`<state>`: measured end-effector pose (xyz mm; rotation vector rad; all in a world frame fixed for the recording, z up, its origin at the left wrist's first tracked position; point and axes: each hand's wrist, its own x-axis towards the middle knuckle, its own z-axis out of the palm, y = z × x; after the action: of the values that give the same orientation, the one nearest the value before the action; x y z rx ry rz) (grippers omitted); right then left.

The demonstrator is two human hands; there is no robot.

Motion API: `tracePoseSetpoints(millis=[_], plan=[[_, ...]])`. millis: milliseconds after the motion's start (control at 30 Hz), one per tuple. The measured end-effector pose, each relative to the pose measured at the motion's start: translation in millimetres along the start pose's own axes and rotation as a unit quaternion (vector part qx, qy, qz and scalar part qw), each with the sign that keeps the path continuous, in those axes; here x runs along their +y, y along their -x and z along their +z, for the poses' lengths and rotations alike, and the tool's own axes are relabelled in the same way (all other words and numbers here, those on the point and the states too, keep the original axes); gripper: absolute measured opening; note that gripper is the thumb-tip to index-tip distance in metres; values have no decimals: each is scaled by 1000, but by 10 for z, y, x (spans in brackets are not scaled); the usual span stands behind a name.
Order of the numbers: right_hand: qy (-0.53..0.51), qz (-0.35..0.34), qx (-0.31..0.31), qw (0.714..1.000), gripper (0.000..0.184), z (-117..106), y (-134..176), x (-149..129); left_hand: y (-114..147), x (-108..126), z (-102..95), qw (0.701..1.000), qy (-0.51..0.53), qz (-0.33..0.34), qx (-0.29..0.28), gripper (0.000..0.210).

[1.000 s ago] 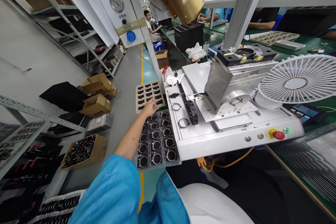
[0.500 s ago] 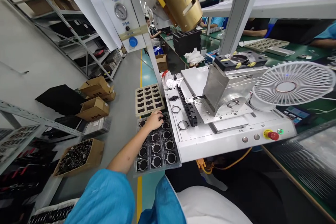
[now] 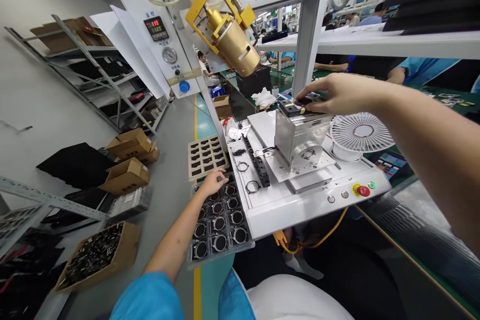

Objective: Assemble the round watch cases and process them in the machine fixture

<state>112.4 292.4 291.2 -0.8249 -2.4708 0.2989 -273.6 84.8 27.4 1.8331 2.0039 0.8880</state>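
Note:
My left hand point(image 3: 213, 183) is over the far end of a clear plastic tray point(image 3: 240, 247) with rows of round black watch-like parts point(image 3: 219, 242). Its fingers are closed around a small dark piece, mostly hidden. My right hand point(image 3: 330, 94) reaches in from the right onto a black fixture point(image 3: 287, 108) on top of a metal block point(image 3: 290, 135). Thumb and fingers curl down over the fixture's round recess, closed about something dark that the hand largely covers.
A beige compartment tray point(image 3: 192, 161) lies beyond the plastic tray. A brass cylinder head point(image 3: 240, 50) hangs above the machine. A white fan point(image 3: 362, 132), a red button point(image 3: 363, 191), loose rings point(image 3: 252, 187) and a black strip point(image 3: 258, 162) are around the block.
My right hand has come into view and onto the black fixture. My left hand stays over the tray's far end, slightly lifted. The head view has shifted, showing more of the machine's top.

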Motion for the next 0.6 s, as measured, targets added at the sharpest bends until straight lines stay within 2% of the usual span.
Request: tracePoseSetpoints(millis=[100, 233, 333, 467, 600], plan=[[42, 7, -73, 996, 33, -57, -56, 12, 89, 281, -170, 997, 56, 41, 38, 35], [-2, 8, -59, 998, 30, -58, -30, 31, 161, 795, -366, 984, 116, 119, 69, 34], [-56, 4, -45, 997, 28, -22, -20, 77, 93, 1253, -441, 959, 154, 212, 105, 24], [-125, -9, -35, 992, 29, 18, -36, 130, -225, 1914, -532, 927, 149, 308, 153, 16], [-184, -5, -6, 983, 27, 39, -74, 133, -764, 2541, -628, 926, 106, 317, 176, 18]])
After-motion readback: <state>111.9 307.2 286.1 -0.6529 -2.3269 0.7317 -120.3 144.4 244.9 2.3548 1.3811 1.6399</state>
